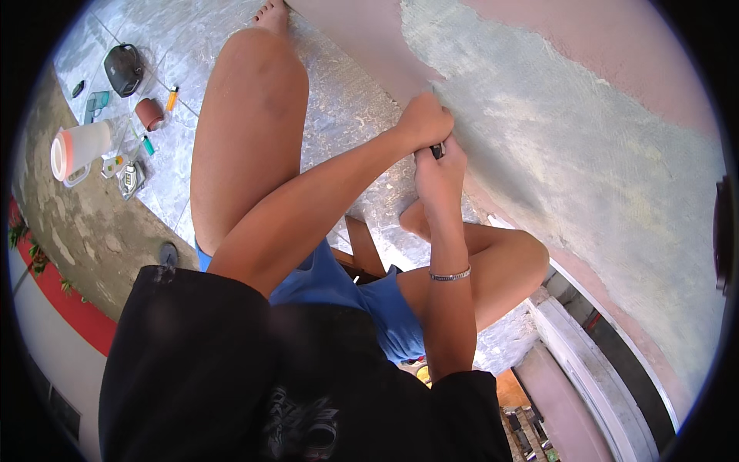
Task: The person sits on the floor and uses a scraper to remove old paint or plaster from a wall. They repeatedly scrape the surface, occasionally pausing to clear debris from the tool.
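Note:
My left hand (426, 120) is curled into a fist low against the wall (537, 115), which has bare grey-green plaster with pink paint around it. Just below it in the picture, and touching it, is my right hand (441, 176), with a bracelet (450, 275) on the wrist. Between the two hands shows a short part of a small dark object (437, 151). Both hands are closed around it; the fingers hide the rest, so its kind cannot be told.
On the tiled floor at left lie a black speaker (123, 69), a brown cup (149, 114), an orange lighter (172, 99), a green lighter (148, 145), a teal object (96, 105) and a lidded plastic pitcher (84, 151). Pale flakes cover the floor beside the wall. A wooden piece (365, 245) shows between my legs.

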The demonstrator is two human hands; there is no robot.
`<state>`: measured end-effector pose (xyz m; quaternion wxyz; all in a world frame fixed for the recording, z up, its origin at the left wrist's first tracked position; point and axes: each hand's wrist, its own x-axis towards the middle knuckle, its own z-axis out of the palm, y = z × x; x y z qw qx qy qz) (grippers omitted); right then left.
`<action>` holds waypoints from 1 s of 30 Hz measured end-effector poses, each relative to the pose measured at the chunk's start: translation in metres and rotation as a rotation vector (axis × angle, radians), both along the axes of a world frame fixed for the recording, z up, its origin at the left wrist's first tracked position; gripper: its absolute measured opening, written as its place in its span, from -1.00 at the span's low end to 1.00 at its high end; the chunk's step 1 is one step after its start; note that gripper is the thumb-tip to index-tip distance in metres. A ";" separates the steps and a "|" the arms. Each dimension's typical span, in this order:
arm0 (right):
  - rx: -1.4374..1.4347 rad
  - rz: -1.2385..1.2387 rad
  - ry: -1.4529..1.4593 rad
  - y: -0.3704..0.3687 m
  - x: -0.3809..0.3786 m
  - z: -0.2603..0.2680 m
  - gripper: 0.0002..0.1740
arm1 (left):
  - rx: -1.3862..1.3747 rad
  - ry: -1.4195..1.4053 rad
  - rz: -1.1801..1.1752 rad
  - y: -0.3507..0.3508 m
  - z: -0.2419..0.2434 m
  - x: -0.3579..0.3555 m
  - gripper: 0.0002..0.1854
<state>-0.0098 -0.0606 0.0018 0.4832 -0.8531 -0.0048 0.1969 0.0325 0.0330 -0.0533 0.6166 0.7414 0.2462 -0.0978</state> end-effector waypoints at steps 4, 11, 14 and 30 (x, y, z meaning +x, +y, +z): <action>-0.026 0.005 0.008 0.001 -0.001 -0.005 -0.71 | 0.049 0.060 -0.029 0.000 0.000 0.001 -0.60; -0.052 0.043 -0.001 0.001 0.002 -0.003 -0.63 | 0.004 0.032 0.016 -0.002 -0.005 0.002 -0.62; -0.025 0.018 0.026 -0.001 0.002 0.001 -0.58 | -0.081 0.063 0.022 -0.001 -0.004 0.004 -0.62; 0.025 -0.009 -0.019 0.000 0.002 -0.003 -0.66 | 0.039 -0.010 0.037 0.000 -0.003 0.003 -0.62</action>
